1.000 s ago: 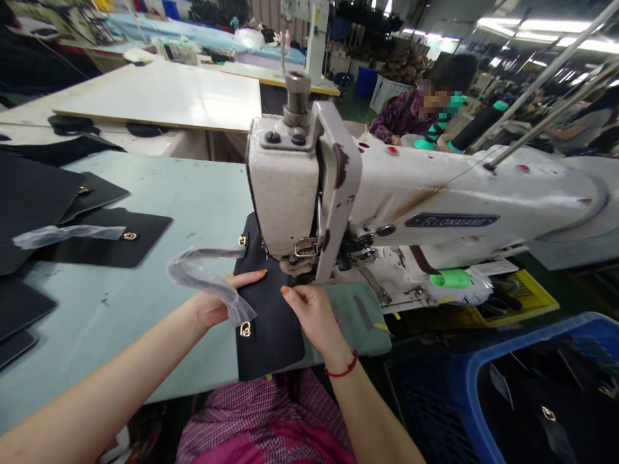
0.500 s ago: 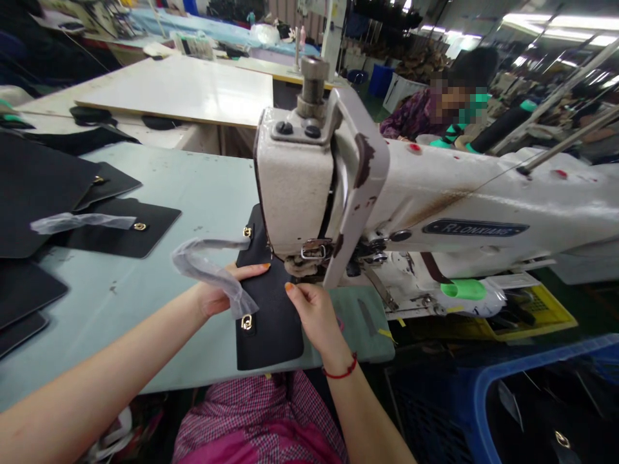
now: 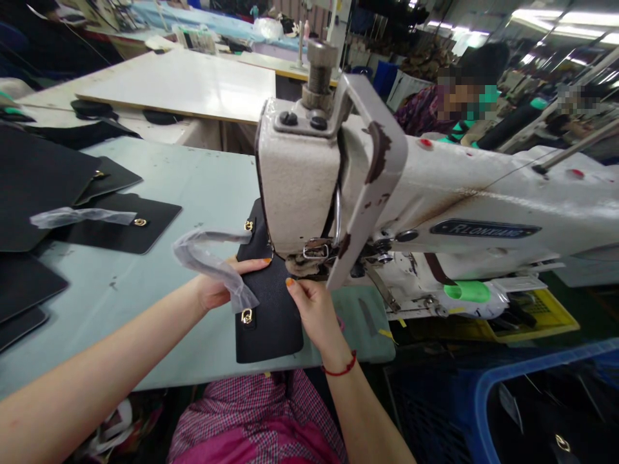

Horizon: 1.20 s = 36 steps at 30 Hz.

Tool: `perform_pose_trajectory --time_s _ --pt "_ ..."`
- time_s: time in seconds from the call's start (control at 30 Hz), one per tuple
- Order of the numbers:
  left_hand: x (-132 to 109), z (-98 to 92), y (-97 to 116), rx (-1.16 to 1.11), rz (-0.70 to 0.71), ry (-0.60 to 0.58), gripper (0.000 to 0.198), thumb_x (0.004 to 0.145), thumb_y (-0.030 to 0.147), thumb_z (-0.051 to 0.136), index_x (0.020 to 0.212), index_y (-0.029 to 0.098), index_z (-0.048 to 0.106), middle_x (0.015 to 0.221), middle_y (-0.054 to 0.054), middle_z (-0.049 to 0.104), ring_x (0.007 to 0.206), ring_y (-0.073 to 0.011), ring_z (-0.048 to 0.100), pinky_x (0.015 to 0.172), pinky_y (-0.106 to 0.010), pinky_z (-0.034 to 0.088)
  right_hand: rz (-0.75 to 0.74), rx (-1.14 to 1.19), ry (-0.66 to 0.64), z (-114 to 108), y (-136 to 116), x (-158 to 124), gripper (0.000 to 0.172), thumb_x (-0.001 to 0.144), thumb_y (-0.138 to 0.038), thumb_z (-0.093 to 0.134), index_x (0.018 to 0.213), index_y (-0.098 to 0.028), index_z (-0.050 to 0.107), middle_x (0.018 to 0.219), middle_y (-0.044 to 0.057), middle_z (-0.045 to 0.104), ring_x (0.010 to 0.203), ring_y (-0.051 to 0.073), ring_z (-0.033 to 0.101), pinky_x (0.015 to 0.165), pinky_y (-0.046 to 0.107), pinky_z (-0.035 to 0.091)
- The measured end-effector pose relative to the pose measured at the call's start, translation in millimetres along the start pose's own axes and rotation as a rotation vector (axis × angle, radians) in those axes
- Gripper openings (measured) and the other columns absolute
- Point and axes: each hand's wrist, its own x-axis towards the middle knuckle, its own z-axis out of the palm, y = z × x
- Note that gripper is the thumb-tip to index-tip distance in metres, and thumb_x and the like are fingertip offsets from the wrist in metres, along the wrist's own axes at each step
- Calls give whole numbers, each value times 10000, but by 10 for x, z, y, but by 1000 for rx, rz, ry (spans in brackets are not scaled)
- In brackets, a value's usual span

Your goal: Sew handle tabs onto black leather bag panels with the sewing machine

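Note:
A black leather-like bag panel (image 3: 271, 316) lies under the head of a white sewing machine (image 3: 300, 174). Gold fittings join a handle (image 3: 213, 264) wrapped in clear plastic to its left side. My left hand (image 3: 217, 287) reaches beneath that handle and grips the panel, one finger stretched across its top near the needle area. Part of this hand is hidden by the plastic. At the panel's right edge my right hand (image 3: 314, 309) pinches it, thumb on top and the other fingers curled. The presser foot area (image 3: 302, 267) sits just beyond my right thumb.
More black panels (image 3: 39, 187) lie on the left of the pale green table (image 3: 193, 174), one with a wrapped handle. A blue crate (image 3: 483, 393) holding black pieces stands at lower right, a yellow tray (image 3: 556, 312) behind it. A person (image 3: 425, 109) sits beyond the machine.
The view has shifted slightly, so the machine appears a little further right. Both hands keep their hold, and the panel sits nearly the same under the machine.

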Motion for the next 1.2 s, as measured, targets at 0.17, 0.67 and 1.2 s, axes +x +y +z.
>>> perform_pose_trajectory --time_s 0.17,0.67,1.2 --pt "-3 -2 -18 8 17 13 327 748 113 720 1072 66 699 914 -141 764 789 -262 735 774 -405 603 -28 -11 -8 -25 8 12 463 936 -454 503 591 -173 373 594 -43 271 569 90 251 518 243 184" --pt "-37 31 -16 86 46 61 341 714 129 761 1052 142 722 919 -126 768 816 -266 741 771 -357 616 -58 -100 52 15 5 -44 418 950 -424 473 621 -168 450 583 -37 366 568 99 326 524 235 221" --pt "-214 431 -555 -200 197 335 257 795 149 675 1050 176 696 1132 -82 724 998 -280 704 853 -343 607 49 -729 29 -284 -386 -59 207 963 -296 537 858 -191 682 796 34 686 705 148 604 576 236 305"
